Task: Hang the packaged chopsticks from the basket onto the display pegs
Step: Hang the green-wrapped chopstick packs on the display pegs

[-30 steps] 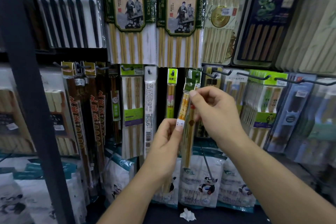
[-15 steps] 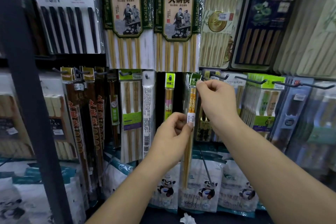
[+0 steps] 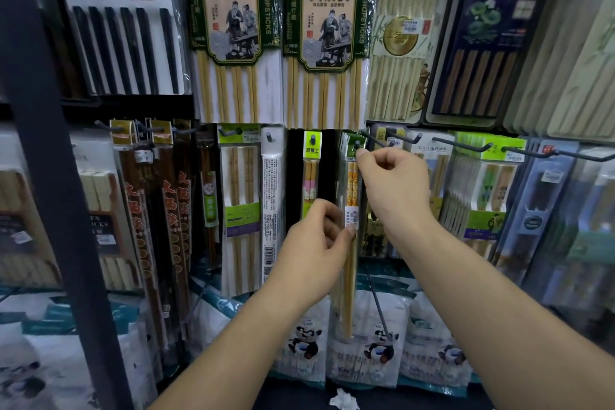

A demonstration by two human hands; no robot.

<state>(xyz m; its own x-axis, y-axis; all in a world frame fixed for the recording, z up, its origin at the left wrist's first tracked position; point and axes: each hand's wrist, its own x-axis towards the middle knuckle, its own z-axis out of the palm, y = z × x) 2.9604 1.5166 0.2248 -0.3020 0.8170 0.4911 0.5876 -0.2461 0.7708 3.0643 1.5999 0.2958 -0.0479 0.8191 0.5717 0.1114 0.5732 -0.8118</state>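
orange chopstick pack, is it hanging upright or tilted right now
Roughly upright. The orange chopstick pack runs straight down from the peg tip; the right hand pinches its top, the left hand steadies its middle.

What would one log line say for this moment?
right hand: pinching chopstick pack header at peg | left hand: steadying pack middle | status: hanging

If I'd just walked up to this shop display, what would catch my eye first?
Probably the two hands at centre: the right hand pinches the green header of a slim chopstick pack up at a peg tip, while the left hand steadies it lower down. Next, the two big hot-pot chopstick packs hanging side by side directly above.
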